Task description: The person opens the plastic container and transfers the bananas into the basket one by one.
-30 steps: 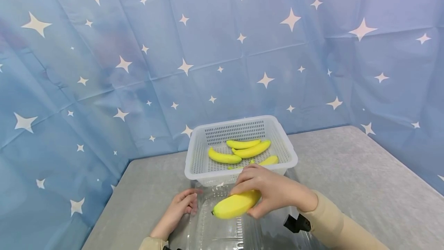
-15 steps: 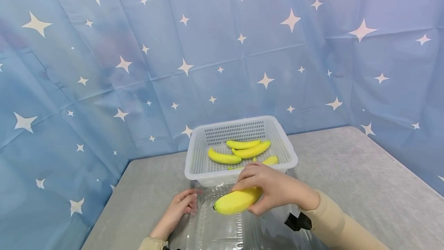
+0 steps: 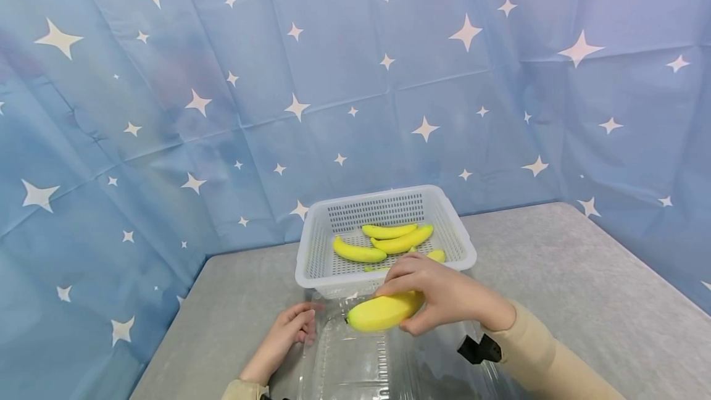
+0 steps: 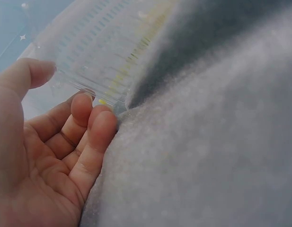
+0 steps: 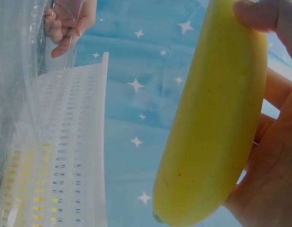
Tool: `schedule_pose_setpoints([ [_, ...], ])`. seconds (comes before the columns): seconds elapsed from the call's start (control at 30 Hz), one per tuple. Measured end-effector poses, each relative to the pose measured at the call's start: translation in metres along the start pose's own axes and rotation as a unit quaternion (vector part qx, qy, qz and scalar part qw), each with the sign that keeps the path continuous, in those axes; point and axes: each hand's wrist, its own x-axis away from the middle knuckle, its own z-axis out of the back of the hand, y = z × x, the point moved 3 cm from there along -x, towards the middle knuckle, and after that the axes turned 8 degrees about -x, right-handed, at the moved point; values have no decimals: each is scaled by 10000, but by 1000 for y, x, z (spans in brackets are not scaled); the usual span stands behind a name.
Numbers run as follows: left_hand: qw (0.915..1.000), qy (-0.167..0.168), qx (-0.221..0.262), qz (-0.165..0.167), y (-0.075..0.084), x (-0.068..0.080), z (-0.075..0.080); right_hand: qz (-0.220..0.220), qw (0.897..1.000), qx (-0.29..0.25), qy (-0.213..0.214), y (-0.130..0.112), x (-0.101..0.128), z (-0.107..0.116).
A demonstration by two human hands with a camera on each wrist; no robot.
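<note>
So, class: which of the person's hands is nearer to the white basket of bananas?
Right. The right hand, gripping a banana, overlaps the white basket's near rim; the left hand rests lower, at the clear container's left edge.

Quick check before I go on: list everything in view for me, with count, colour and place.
held banana: one, yellow, above the clear container, in front of the basket
basket: one, white, perforated, at the table's far edge
bananas in basket: at least four, yellow, one partly hidden behind the right hand
clear container: one, transparent plastic, nearest the person
table: one, grey cloth top
backdrop: blue with white stars, behind and at both sides
left hand: touches the container's left edge
right hand: grips the held banana
</note>
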Motion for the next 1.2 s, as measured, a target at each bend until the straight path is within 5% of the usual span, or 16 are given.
schedule_pose_setpoints([
  [1.2, 9999, 34, 147, -25, 0, 0, -1, -181, 9993, 232, 221, 16, 2, 3],
])
